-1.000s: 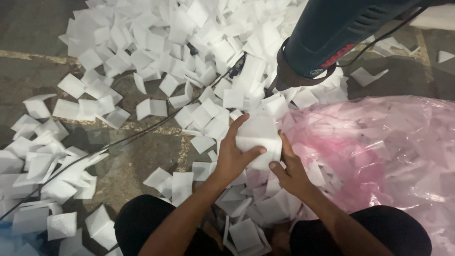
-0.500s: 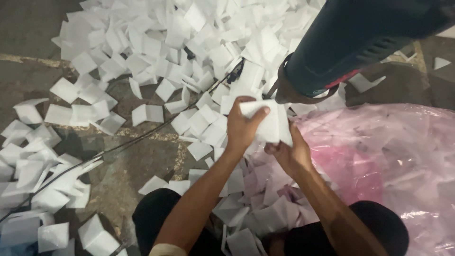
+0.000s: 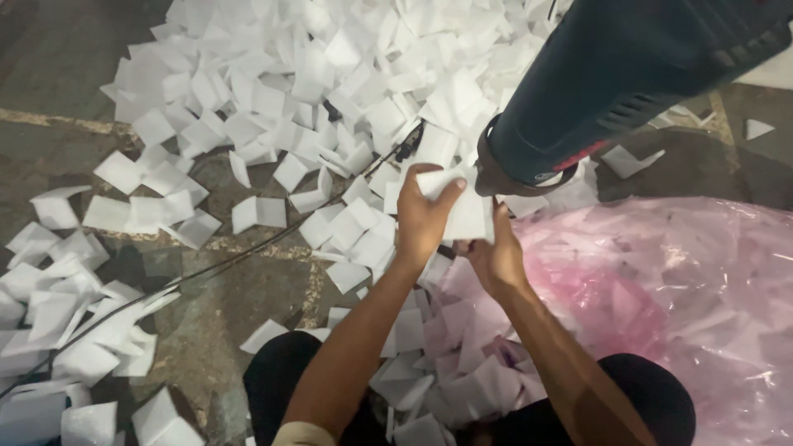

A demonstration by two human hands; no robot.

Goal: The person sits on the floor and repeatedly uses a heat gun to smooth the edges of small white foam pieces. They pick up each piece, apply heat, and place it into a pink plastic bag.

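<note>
Head view shows my left hand (image 3: pixel 425 216) and right hand (image 3: pixel 494 254) both gripping one white foam piece (image 3: pixel 459 206) — held up against the nozzle of a dark heat gun (image 3: pixel 611 83). Loose foam pieces (image 3: pixel 273 91) litter the floor (image 3: pixel 58 66); a pink plastic bag (image 3: pixel 661 289) lies just right of my hands.

Both forearms reach forward, wrists close together. Left hand (image 3: pixel 423 219) raised, fingers curled, thumb extended in a pinch. Right hand (image 3: pixel 496 256) just beside it, fingers curled closed.
</note>
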